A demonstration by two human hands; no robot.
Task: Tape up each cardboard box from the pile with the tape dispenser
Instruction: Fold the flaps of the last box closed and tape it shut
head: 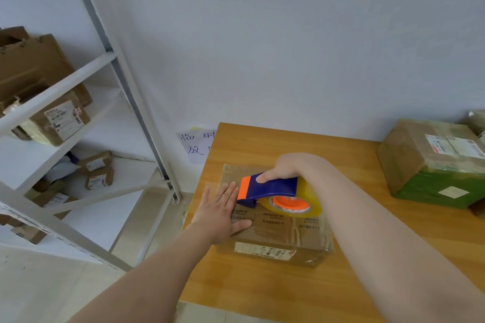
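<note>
Hands: left (220, 215) presses one box (275, 229), right (283, 168) grips one dispenser (270, 188)

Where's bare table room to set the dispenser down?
Bare wooden table: the near strip in front of the brown cardboard box, and the far strip between it and the wall. The gap toward the green-bottomed taped parcel is crossed by the right forearm. Box top is crowded: left hand, right hand, blue-and-orange tape dispenser.

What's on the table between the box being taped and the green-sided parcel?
Just bare wooden table; only the right forearm crosses above it, in the head view.
</note>
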